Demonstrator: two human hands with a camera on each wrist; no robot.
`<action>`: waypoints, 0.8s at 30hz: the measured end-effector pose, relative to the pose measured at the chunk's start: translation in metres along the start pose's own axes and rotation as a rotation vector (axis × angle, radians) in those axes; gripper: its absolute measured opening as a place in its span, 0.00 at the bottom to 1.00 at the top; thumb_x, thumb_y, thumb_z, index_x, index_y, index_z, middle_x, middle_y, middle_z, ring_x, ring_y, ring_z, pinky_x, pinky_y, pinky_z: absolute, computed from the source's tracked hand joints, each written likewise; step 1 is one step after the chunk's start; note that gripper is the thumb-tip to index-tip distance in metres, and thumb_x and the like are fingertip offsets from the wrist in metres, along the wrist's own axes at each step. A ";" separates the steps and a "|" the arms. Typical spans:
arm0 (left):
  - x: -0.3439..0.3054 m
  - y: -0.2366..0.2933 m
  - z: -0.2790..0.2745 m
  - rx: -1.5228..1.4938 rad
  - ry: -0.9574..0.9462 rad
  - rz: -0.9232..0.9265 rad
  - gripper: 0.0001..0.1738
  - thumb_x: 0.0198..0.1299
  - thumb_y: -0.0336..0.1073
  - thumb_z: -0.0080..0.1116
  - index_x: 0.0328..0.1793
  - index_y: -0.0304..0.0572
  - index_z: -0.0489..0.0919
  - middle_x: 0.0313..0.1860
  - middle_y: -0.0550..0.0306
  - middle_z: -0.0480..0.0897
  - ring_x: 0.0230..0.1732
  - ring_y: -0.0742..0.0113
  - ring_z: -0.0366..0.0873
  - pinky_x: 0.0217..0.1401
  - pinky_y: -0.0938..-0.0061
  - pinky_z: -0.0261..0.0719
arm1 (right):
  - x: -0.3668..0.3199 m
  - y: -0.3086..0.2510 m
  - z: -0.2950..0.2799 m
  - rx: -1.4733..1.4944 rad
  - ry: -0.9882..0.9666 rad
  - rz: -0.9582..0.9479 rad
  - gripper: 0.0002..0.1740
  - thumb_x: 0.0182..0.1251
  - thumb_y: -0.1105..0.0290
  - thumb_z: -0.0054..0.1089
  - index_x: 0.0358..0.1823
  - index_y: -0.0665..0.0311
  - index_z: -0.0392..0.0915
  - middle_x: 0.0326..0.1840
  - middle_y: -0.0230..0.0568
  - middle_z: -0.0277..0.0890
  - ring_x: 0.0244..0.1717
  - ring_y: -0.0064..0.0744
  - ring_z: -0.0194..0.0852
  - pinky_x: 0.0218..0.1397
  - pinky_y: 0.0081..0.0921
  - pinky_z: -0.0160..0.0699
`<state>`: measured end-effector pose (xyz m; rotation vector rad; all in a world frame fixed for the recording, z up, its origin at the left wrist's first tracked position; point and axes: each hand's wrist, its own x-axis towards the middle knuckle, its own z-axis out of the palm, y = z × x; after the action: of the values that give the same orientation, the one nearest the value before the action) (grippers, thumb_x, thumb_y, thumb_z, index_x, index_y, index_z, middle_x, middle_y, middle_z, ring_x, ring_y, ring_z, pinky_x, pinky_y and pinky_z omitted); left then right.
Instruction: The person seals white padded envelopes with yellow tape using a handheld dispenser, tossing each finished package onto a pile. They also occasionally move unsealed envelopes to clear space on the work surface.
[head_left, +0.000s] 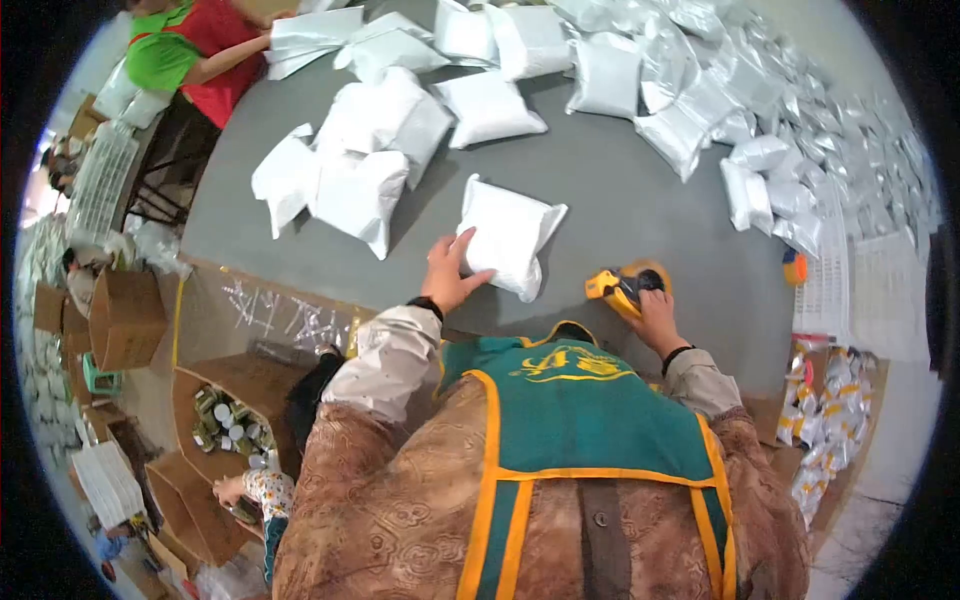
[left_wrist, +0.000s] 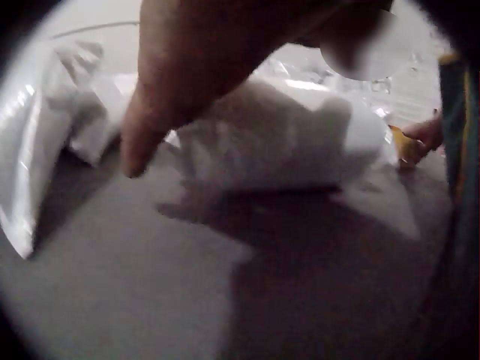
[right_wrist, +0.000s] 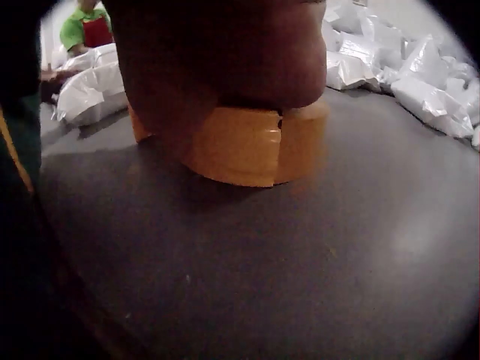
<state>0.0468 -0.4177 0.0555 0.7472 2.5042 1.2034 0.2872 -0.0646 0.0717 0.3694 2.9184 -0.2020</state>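
Observation:
A white plastic mailer bag (head_left: pixel 510 235), plump with its contents, lies on the grey table in front of me. My left hand (head_left: pixel 452 275) rests at its near left side, fingers and thumb spread. Seen from the left wrist, that hand (left_wrist: pixel 202 60) reaches over the mailer bag (left_wrist: pixel 277 139), with one fingertip pointing down beside it. To the right, my right hand (head_left: pixel 655 320) grips a yellow and black tape dispenser (head_left: pixel 610 288) low over the table. The right wrist view shows its roll of tan tape (right_wrist: pixel 236 146) beneath the hand (right_wrist: pixel 225 60).
More white mailer bags (head_left: pixel 365 195) lie at the left, with a large heap (head_left: pixel 750 90) at the back right. Someone in a green shirt and red apron (head_left: pixel 215 55) handles packages at the far left. A cardboard box (head_left: pixel 235 410) of jars stands below the table's left edge.

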 end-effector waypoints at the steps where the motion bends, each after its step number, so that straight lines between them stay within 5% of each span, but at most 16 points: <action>1: -0.001 -0.002 0.013 -0.023 0.045 0.007 0.41 0.50 0.48 0.69 0.71 0.56 0.65 0.65 0.36 0.64 0.67 0.38 0.58 0.70 0.51 0.56 | -0.002 -0.005 -0.004 0.049 0.025 0.034 0.24 0.52 0.56 0.67 0.44 0.66 0.71 0.44 0.48 0.73 0.50 0.49 0.67 0.57 0.43 0.59; 4: -0.007 0.009 0.027 -0.098 0.025 0.011 0.40 0.51 0.48 0.68 0.71 0.56 0.65 0.64 0.37 0.65 0.67 0.40 0.58 0.70 0.51 0.56 | -0.023 -0.015 -0.013 0.312 0.169 0.071 0.26 0.53 0.54 0.68 0.44 0.64 0.71 0.43 0.48 0.73 0.50 0.54 0.66 0.56 0.47 0.60; 8: -0.015 0.065 0.005 0.315 0.076 0.060 0.35 0.51 0.49 0.67 0.66 0.53 0.71 0.63 0.44 0.67 0.65 0.46 0.61 0.68 0.54 0.58 | -0.030 -0.036 -0.048 0.468 0.175 -0.093 0.24 0.53 0.60 0.69 0.46 0.64 0.71 0.45 0.50 0.71 0.50 0.57 0.65 0.56 0.47 0.62; 10: -0.009 0.074 0.016 -0.262 0.031 0.201 0.28 0.55 0.46 0.65 0.60 0.43 0.76 0.59 0.44 0.71 0.63 0.50 0.64 0.67 0.61 0.60 | -0.031 -0.057 -0.074 0.523 0.133 -0.174 0.23 0.53 0.62 0.69 0.47 0.63 0.71 0.45 0.50 0.71 0.51 0.56 0.64 0.57 0.46 0.63; 12: -0.006 0.106 0.008 -0.437 -0.211 0.242 0.19 0.60 0.37 0.60 0.56 0.40 0.77 0.54 0.51 0.78 0.57 0.59 0.71 0.63 0.67 0.66 | -0.029 -0.070 -0.086 0.623 0.067 -0.218 0.22 0.54 0.64 0.68 0.48 0.63 0.72 0.47 0.50 0.71 0.53 0.55 0.65 0.57 0.43 0.64; 15: -0.012 0.111 0.023 -0.824 -0.407 -0.087 0.12 0.61 0.34 0.60 0.48 0.35 0.81 0.42 0.54 0.83 0.46 0.68 0.77 0.52 0.73 0.74 | -0.020 -0.084 -0.095 0.795 -0.018 -0.316 0.24 0.55 0.62 0.67 0.51 0.63 0.72 0.50 0.51 0.73 0.53 0.52 0.69 0.55 0.41 0.67; 19: -0.013 0.101 0.028 -1.085 -0.272 -0.506 0.08 0.59 0.29 0.61 0.41 0.31 0.83 0.33 0.58 0.84 0.35 0.72 0.78 0.43 0.77 0.76 | -0.007 -0.083 -0.096 0.774 -0.181 -0.122 0.24 0.55 0.55 0.67 0.45 0.67 0.77 0.40 0.52 0.77 0.41 0.48 0.76 0.45 0.37 0.72; 21: -0.003 0.092 0.015 -1.115 -0.149 -0.438 0.08 0.58 0.29 0.61 0.40 0.30 0.83 0.33 0.58 0.84 0.33 0.71 0.78 0.41 0.77 0.76 | 0.003 -0.085 -0.112 0.789 -0.202 0.034 0.26 0.55 0.50 0.66 0.40 0.69 0.79 0.33 0.52 0.78 0.34 0.46 0.78 0.39 0.36 0.74; 24: 0.022 0.079 -0.031 -1.144 0.109 -0.422 0.08 0.56 0.29 0.61 0.38 0.29 0.83 0.31 0.57 0.83 0.30 0.72 0.77 0.37 0.79 0.73 | 0.013 -0.058 -0.130 0.759 -0.160 0.029 0.28 0.55 0.46 0.64 0.36 0.70 0.80 0.29 0.54 0.78 0.32 0.45 0.78 0.36 0.35 0.73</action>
<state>0.0413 -0.3846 0.1361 -0.1391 1.4476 2.1129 0.2368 -0.0969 0.2021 0.4664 2.5623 -1.2730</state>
